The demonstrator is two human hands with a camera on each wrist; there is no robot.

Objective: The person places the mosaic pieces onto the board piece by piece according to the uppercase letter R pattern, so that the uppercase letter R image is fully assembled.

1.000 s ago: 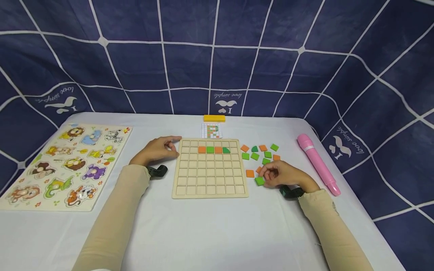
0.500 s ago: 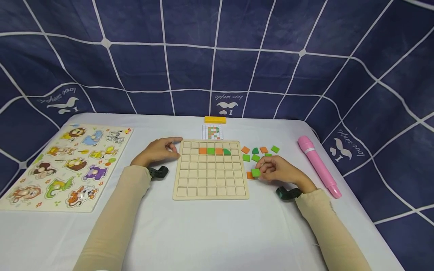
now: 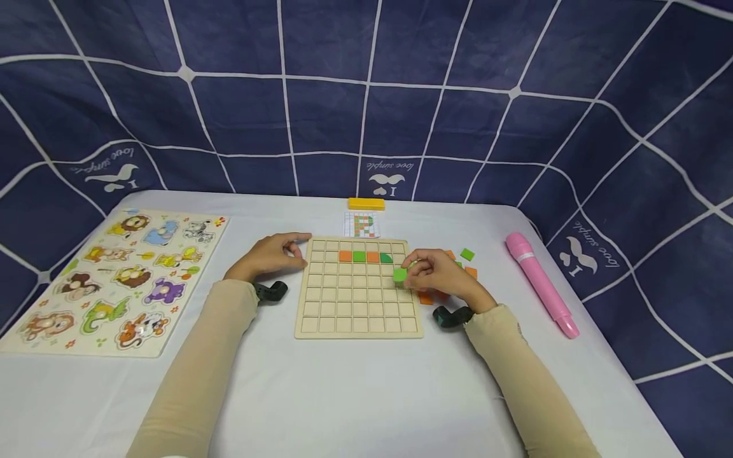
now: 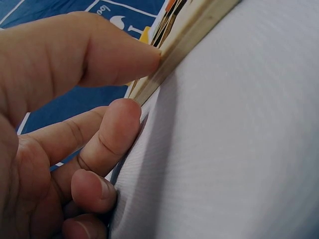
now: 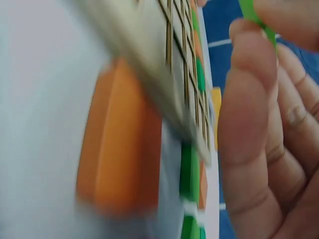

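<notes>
My right hand [image 3: 439,277] pinches a green square tile [image 3: 399,275] between thumb and finger, above the right part of the wooden grid board [image 3: 350,312]. The right wrist view shows the green tile [image 5: 247,11] only in part. A row of orange and green tiles [image 3: 359,256] lies in the board's upper cells, ending in a dark green rounded piece [image 3: 386,258]. My left hand [image 3: 265,257] rests at the board's left side, thumb and forefinger spread and touching its edge. In the left wrist view the thumb meets the board's rim [image 4: 172,59].
Loose orange and green tiles [image 3: 471,272] lie right of the board, partly hidden by my right hand. Behind the board are a pattern card [image 3: 362,225] and a yellow block [image 3: 366,204]. An animal puzzle [image 3: 114,280] lies left, a pink microphone [image 3: 541,283] right.
My right hand has lifted the green tile from beside the loose pieces and carried it left and up, over the board. The left hand stays at the board's edge.
</notes>
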